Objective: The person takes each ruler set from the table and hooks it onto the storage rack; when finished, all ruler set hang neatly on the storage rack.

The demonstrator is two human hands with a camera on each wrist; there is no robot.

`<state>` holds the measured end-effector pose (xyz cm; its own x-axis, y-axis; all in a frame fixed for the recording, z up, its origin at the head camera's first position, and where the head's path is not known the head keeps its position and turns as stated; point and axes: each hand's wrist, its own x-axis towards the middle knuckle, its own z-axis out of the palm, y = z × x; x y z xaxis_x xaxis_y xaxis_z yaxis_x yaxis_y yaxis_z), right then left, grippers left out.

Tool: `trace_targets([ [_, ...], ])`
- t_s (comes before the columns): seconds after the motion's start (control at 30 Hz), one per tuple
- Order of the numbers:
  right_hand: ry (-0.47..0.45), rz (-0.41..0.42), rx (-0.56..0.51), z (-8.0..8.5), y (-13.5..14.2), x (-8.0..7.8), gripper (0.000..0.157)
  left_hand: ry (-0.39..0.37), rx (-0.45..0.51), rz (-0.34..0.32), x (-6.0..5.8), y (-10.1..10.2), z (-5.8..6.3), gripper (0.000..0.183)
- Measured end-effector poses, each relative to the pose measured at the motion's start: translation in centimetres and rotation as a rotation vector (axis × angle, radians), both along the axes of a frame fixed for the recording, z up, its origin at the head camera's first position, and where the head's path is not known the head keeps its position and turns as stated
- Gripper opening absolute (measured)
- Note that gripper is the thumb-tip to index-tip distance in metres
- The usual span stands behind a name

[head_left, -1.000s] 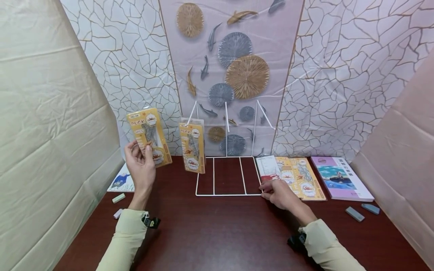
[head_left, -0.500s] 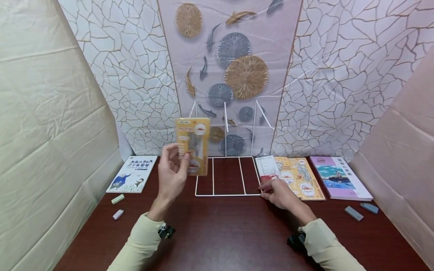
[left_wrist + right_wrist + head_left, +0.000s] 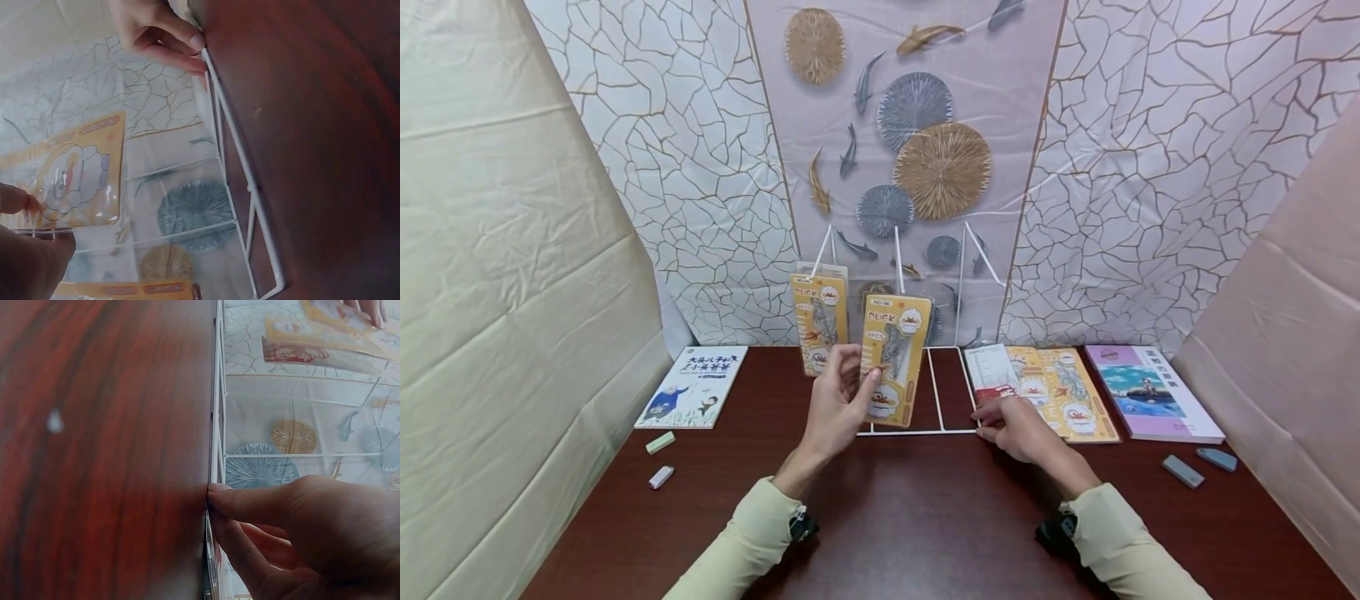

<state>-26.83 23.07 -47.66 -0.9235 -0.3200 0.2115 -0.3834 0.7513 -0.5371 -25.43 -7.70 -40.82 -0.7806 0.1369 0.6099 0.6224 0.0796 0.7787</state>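
Note:
My left hand point(image 3: 835, 404) pinches a yellow "DUCK" blister pack point(image 3: 897, 354) by its left edge, thumb on the front. The pack stands upright just below the tip of the middle hook point(image 3: 900, 258) of a white wire display rack point(image 3: 936, 383). Another duck pack point(image 3: 818, 325) hangs on the rack's left hook point(image 3: 822, 250). In the right wrist view, my right hand point(image 3: 281, 525) pinches the rack's base wire with thumb and forefinger, at its front right corner in the head view. The right hook point(image 3: 985, 254) holds nothing.
Right of the rack lie a white and red pack point(image 3: 992, 371) and yellow duck packs point(image 3: 1075, 400), then a pink-covered book point(image 3: 1153, 396) and two grey-blue erasers point(image 3: 1183, 472). At left are a white picture book point(image 3: 692, 387) and two small erasers point(image 3: 660, 442). A patterned cloth backdrop point(image 3: 722, 167) stands behind.
My left hand has carried the duck pack rightward from the far left, past the left hook, to the middle hook, and slightly lower. My right hand stays at the rack's corner.

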Motion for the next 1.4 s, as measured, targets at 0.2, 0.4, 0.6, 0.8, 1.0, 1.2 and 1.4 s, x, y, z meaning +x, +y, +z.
trace_targets([
  [0.2,-0.005,-0.004,0.001,0.0,0.1,-0.1,0.020,-0.001,-0.016,-0.026,0.1,0.8,-0.5,0.030],
  [0.4,-0.001,-0.003,-0.007,0.0,0.1,-0.2,0.020,-0.005,-0.002,-0.022,-1.2,1.1,-2.1,0.030],
  [0.6,-0.009,-0.007,0.000,0.0,0.0,-0.2,0.020,0.047,-0.007,0.003,-1.4,1.1,-2.1,0.028],
  [0.8,-0.006,-0.009,0.005,0.2,0.2,-0.2,0.020,0.035,-0.008,0.011,-1.6,1.2,-2.2,0.028],
  [1.0,-0.005,-0.009,0.000,0.1,0.3,-0.2,0.020,-0.018,0.024,0.018,-2.9,1.5,-2.5,0.029],
  [1.2,0.011,-0.007,-0.006,-0.2,0.2,-0.1,0.019,-0.095,0.043,0.076,-4.6,2.1,-2.7,0.033],
  [1.4,0.015,-0.006,0.002,-0.2,0.0,-0.1,0.020,-0.126,0.055,0.101,-4.5,2.6,-1.2,0.034],
])
